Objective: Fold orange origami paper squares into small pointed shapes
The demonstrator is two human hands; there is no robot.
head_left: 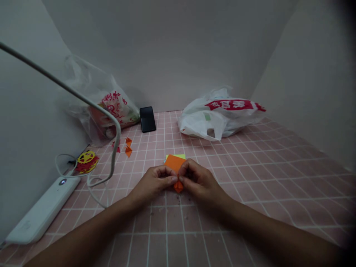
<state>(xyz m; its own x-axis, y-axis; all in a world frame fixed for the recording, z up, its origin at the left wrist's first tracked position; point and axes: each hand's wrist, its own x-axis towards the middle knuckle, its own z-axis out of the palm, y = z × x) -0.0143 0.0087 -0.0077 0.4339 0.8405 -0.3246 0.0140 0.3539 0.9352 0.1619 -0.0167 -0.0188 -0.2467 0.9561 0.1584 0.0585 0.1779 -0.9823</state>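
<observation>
My left hand (pixel 154 181) and my right hand (pixel 198 180) meet over the pink tiled table (pixel 250 185), fingers pinched together on a small folded orange paper piece (pixel 178 186). Just beyond my fingers lies a stack of square paper sheets (pixel 174 161), orange on top with a yellow-green one under it. Two small folded orange pieces (pixel 128 147) lie further back to the left.
A black phone (pixel 147 118) leans at the back wall. A white plastic bag with red print (pixel 219 115) sits at the back right, a clear bag with red contents (pixel 105 107) at the back left. A white power strip (pixel 41 211), a cable (pixel 111 148) and red-yellow paper cuttings (pixel 86 161) lie at the left.
</observation>
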